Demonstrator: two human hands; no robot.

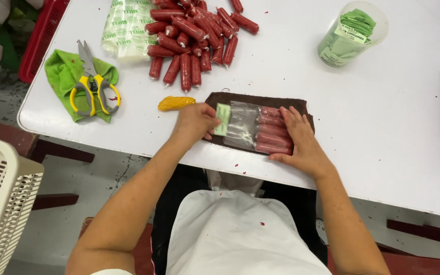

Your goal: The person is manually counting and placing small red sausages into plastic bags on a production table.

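Two hands are working one clear plastic bag here. The left hand is curling its fingers around the open end, pinching a small green slip right at the mouth, probably so the slip is sitting flat inside where it can be seen. The right hand is lying flat and open, not gripping anything, just pressing down on the row of red sausages packed side by side at the closed end, which looks like it's keeping them from sliding while the other end is being handled. The bag is resting on a dark brown mat near the front edge of the white table, likely for grip.

Moving out: a yellowish lump is sitting just beside the left hand. Further back, a loose pile of sausages is lying next to a stack of printed bags. Yellow-handled scissors are resting on a green cloth off left, and a clear tub of green slips is standing off right.
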